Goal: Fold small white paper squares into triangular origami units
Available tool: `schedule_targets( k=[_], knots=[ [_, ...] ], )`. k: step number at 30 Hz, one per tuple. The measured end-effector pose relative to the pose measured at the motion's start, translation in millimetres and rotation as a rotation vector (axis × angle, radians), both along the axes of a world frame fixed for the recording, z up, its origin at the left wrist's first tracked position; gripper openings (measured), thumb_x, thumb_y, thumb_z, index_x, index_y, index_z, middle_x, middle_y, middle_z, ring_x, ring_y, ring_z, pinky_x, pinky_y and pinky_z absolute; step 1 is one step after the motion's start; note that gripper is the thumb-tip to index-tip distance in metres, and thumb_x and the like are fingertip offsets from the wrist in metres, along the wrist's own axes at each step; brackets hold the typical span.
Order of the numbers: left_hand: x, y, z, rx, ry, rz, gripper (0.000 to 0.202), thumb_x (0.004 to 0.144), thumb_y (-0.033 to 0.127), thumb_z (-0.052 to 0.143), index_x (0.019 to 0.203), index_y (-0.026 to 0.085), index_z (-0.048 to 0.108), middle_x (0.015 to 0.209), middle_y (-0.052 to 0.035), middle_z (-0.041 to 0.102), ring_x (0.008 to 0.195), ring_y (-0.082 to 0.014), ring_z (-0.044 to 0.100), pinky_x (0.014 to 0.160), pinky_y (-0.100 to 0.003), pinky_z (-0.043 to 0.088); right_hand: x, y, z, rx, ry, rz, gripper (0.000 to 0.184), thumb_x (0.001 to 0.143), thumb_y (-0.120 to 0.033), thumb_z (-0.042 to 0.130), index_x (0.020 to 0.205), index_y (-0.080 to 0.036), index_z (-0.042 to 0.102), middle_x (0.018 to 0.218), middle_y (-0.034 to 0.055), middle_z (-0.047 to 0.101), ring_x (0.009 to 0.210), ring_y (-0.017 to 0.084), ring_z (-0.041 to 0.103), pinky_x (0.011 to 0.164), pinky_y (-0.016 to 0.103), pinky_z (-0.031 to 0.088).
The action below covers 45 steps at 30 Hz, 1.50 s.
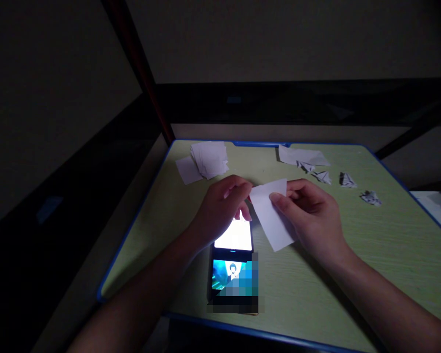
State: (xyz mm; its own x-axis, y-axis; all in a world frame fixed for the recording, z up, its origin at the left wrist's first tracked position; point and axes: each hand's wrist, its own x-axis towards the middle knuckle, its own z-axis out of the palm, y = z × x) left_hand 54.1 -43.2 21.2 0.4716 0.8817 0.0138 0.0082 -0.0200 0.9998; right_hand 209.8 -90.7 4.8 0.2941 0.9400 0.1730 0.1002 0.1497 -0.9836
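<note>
Both hands hold one small white sheet of paper [272, 215] above the middle of a green table [371, 255]. My left hand [222, 208] pinches its upper left corner with closed fingers. My right hand [310, 213] grips its right edge, thumb on top. Just under the hands a lit phone [233, 260] lies flat on the table, its screen partly hidden by my left hand.
A stack of white paper squares [209, 158] lies at the table's far left, one loose sheet [188, 170] beside it. Flat sheets [302, 156] and several small folded paper pieces [347, 180] sit at the far right. The table has a blue rim [132, 225]; the room around is dark.
</note>
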Motion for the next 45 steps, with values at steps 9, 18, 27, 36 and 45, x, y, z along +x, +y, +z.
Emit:
schedule_targets(
  k=[9,18,27,36,45],
  knots=[
    [1,-4,1.7,0.210,0.095,0.118,0.011,0.081,0.021,0.051,0.071,0.017,0.054,0.057,0.0024,0.057,0.050,-0.0082,0.053,0.044,-0.018,0.039,0,0,0.5,0.022,-0.012,-0.002,0.007,0.072,-0.019,0.068,0.073,-0.018,0.061,0.059,-0.0023,0.061,0.047,0.009,0.052,0.040,0.019,0.042],
    [1,-2,-3.0,0.221,0.121,0.197,0.008,0.077,0.018,0.052,0.069,0.017,0.056,0.057,0.0019,0.057,0.052,-0.0090,0.055,0.042,-0.017,0.040,-3,-4,-2.4,0.162,-0.143,0.002,0.010,0.075,-0.017,0.065,0.084,-0.019,0.060,0.063,-0.0026,0.059,0.055,0.010,0.054,0.047,0.022,0.045],
    [4,-1,-3.8,0.124,0.030,0.182,0.009,0.076,0.017,0.050,0.067,0.016,0.053,0.051,0.0043,0.053,0.043,-0.0071,0.051,0.043,-0.019,0.041,4,-11,-4.4,0.467,-0.618,0.152,0.032,0.079,-0.008,0.057,0.107,-0.022,0.061,0.090,0.0047,0.065,0.075,0.017,0.060,0.063,0.032,0.048],
    [4,3,-9.0,0.044,-0.033,0.181,0.016,0.077,0.028,0.054,0.068,0.015,0.056,0.062,0.0018,0.055,0.057,-0.0087,0.052,0.053,-0.020,0.045,7,-10,-6.0,0.504,-0.688,0.195,0.038,0.078,-0.009,0.055,0.112,-0.025,0.062,0.093,0.0062,0.060,0.080,0.019,0.059,0.065,0.033,0.049],
    [4,-2,-4.8,0.102,-0.052,0.082,0.024,0.076,0.033,0.060,0.093,0.016,0.063,0.085,-0.0047,0.067,0.074,-0.0118,0.060,0.063,-0.021,0.048,10,-10,-5.3,0.519,-0.735,0.172,0.049,0.076,-0.009,0.057,0.120,-0.030,0.060,0.089,0.0045,0.055,0.074,0.017,0.055,0.058,0.030,0.046]
  ],
)
